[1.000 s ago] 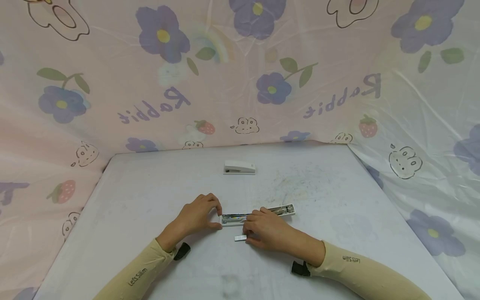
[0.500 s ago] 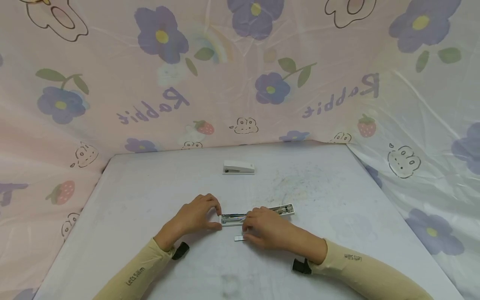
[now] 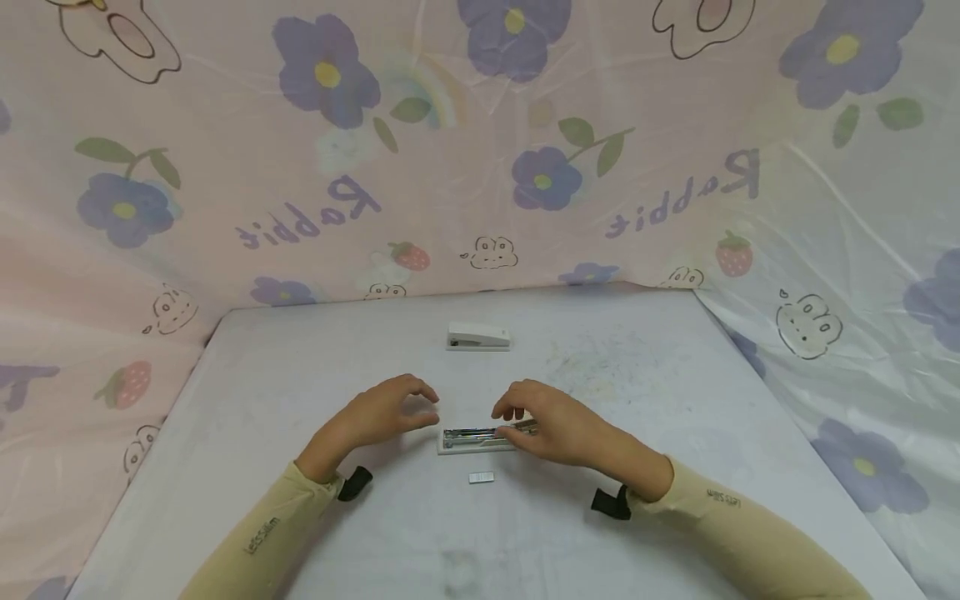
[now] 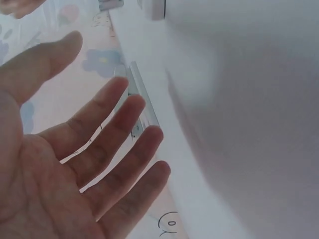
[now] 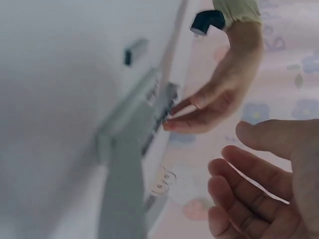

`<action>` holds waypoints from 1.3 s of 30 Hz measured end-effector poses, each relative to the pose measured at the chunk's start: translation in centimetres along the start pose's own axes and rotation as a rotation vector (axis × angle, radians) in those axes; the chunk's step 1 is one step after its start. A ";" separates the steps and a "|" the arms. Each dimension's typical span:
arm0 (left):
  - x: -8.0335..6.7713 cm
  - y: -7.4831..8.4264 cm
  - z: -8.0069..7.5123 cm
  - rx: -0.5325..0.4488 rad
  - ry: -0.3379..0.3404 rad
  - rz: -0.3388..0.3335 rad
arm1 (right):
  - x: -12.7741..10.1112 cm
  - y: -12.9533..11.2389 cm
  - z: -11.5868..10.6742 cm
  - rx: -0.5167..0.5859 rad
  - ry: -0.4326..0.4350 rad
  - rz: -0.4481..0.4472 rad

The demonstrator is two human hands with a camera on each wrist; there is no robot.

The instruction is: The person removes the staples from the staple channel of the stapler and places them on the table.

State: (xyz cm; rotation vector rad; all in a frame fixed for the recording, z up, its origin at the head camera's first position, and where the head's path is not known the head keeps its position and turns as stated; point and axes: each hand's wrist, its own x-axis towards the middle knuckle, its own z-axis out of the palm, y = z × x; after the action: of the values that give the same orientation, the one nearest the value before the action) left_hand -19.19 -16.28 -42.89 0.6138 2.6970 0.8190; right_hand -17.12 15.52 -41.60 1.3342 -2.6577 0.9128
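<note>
An opened white stapler lies on the table, its metal staple channel exposed and its upper arm swung back to the right. My right hand hovers over that arm and covers much of it in the head view; in the right wrist view its loosely bent fingers hold nothing. To the left of the stapler's end is my left hand, raised with thumb and fingers apart. The left wrist view shows its palm bare and fingers spread. A small strip of staples lies in front of the stapler.
A second white stapler, closed, stands farther back on the white table. A patterned cloth with flowers and rabbits hangs behind the table and along its sides.
Both hands have lifted away and back from where they were. The left has let go of the stapler's end; the right has left the staple strip, which now shows whole on the table.
</note>
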 end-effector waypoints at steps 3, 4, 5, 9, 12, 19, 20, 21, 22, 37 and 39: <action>0.4 -0.1 -0.3 0.002 0.029 -0.003 | 0.5 0.4 -1.1 0.022 0.029 0.010; 0.5 -0.3 -0.3 0.003 0.040 0.000 | 0.6 0.6 -1.4 0.026 0.042 0.007; 0.7 -0.4 -0.4 0.006 0.052 0.004 | 0.8 0.9 -1.7 0.025 0.056 0.004; 1.5 -1.0 -0.4 0.003 0.094 0.006 | 1.5 1.9 -2.7 0.030 0.103 -0.019; 2.1 -1.5 -0.6 0.003 0.118 -0.002 | 1.9 2.6 -3.2 0.039 0.117 -0.023; 3.6 -2.4 -0.8 0.002 0.152 -0.021 | 3.2 4.8 -3.7 0.082 0.120 -0.024; 3.8 -2.5 -0.8 -0.001 0.153 -0.022 | 3.4 5.1 -3.7 0.085 0.122 -0.028; 4.1 -2.7 -0.8 0.000 0.156 -0.023 | 3.7 5.5 -3.8 0.089 0.124 -0.034; 4.4 -2.8 -0.8 0.000 0.156 -0.025 | 4.0 5.8 -3.8 0.091 0.126 -0.038; 8.0 -3.5 -1.2 0.032 0.161 -0.089 | 6.7 10.5 -4.2 0.118 0.065 0.077; 8.4 -3.7 -1.2 0.034 0.160 -0.094 | 6.9 10.7 -4.3 0.123 0.063 0.081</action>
State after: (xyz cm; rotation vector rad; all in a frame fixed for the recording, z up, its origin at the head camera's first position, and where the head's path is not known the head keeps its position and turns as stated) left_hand -28.20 -15.71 -45.08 0.4414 2.8646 0.8321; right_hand -30.34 17.68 -41.33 1.2049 -2.6648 1.1247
